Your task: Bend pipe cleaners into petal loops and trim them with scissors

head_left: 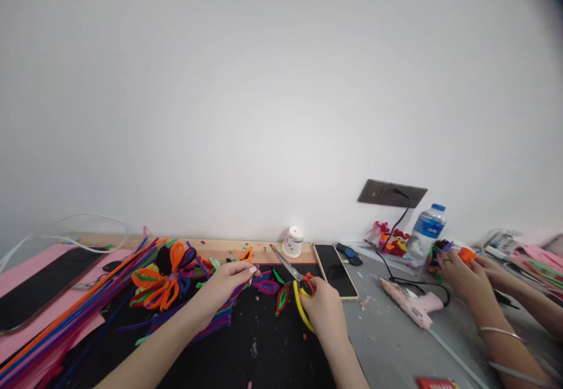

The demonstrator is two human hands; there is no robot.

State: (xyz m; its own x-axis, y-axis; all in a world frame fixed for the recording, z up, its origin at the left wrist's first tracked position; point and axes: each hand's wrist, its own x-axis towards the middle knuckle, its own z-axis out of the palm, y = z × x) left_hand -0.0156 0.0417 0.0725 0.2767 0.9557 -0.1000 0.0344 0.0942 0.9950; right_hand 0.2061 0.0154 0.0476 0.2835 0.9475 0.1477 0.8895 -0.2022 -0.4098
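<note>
My left hand (233, 280) is pinched closed at the centre, with a small tip of something at its fingertips that is too small to name. My right hand (321, 301) is wrapped round the red handles of a pair of scissors (287, 263), whose blades point up and left. A curved yellow pipe cleaner (300, 310) hangs at that hand's fingers. Between the hands, a purple loop (266, 286) and a green and red loop (282, 300) lie on the black mat (259, 354). Left of my left hand is an orange and multicoloured pipe-cleaner flower (169, 277).
Long pipe cleaners (83, 307) lie at the left. Behind my right hand are a paper cup (292, 242) and a phone (335, 271). A glue gun (413, 304) and water bottle (426, 230) stand rightward, beside another person's hands (460, 271) holding something orange.
</note>
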